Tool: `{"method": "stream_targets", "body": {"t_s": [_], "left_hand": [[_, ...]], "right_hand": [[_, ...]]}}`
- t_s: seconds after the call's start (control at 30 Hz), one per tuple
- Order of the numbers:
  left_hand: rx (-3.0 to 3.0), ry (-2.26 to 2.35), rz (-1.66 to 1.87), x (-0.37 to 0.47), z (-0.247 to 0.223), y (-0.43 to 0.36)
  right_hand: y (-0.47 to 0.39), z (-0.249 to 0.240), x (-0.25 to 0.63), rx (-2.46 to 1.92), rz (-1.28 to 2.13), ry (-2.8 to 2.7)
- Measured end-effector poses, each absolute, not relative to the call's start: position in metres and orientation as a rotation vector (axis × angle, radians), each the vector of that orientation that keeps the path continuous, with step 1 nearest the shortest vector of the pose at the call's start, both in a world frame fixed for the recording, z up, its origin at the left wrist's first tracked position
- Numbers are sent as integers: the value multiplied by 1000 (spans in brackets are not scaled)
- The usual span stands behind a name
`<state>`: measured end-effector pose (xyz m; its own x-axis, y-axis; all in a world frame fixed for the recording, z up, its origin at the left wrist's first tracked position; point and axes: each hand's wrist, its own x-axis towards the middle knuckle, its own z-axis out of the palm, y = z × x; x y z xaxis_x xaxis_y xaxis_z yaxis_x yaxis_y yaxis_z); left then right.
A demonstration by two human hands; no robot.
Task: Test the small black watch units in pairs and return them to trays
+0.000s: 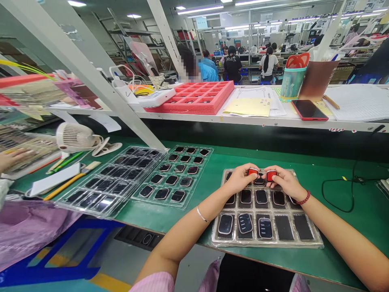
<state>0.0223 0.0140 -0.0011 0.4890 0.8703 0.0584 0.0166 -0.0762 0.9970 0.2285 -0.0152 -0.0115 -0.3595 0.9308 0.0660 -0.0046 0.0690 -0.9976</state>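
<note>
My left hand [243, 177] pinches a small square watch piece with a red face [253, 172]. A second red-faced piece [271, 175] is held between the fingers of my right hand [284, 180]. Both hands are close together over the back rows of a clear plastic tray [267, 242] with dark square watches in its compartments. In the front row, two watches [244, 223] [265, 228] show lit text, and the two compartments at the right hold only flat black pads [283, 227].
Left of my arms lie a tray of watches [172, 179], stacked trays [112, 178], a fan [75, 137] and a yellow-handled brush [65, 186]. A shelf [258, 120] bears a red foam tray [194, 106] and a phone [309, 110]. A cable [352, 194] lies right. Another person's hand [13, 159] is far left.
</note>
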Motion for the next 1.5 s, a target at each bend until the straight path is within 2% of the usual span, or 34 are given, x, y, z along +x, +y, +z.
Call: {"method": "stream_targets", "body": {"t_s": [0.83,1.5], "left_hand": [[1403,851,860,21,9,11],[1553,849,906,22,-2,15]], "right_hand": [[-14,-14,230,-966,1393,-1493],[-14,-17,228,-956,1370,-1492]]}}
